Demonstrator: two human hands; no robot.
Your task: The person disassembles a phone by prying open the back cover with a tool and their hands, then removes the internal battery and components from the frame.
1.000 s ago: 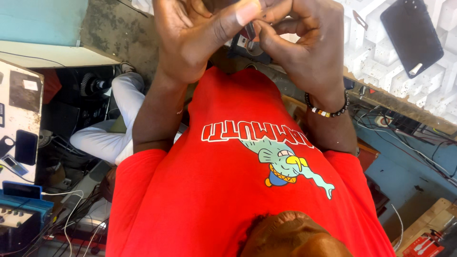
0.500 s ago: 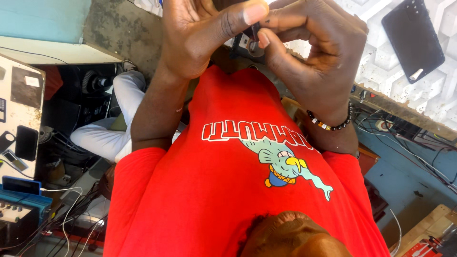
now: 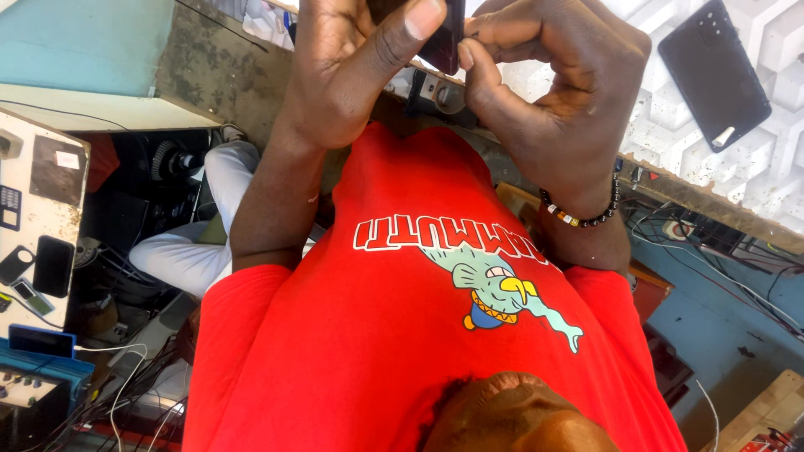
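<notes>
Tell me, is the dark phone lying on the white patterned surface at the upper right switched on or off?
Off, it seems: the phone lies flat with a dark face, no lit picture. Whether that face is screen or back, I cannot tell.

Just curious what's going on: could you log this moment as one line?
left hand: grips small dark device | right hand: pinches at its edge | beaded bracelet on right wrist | dark phone lies apart

You wore a red T-shirt with a cartoon fish print (image 3: 435, 335). A flat black phone (image 3: 713, 73) lay on the white faceted panel (image 3: 775, 167). Black cables (image 3: 712, 243) ran below it. At the far side, a cream board (image 3: 46, 218) carried small dark handsets (image 3: 52, 264), above a blue box (image 3: 38, 377).
</notes>
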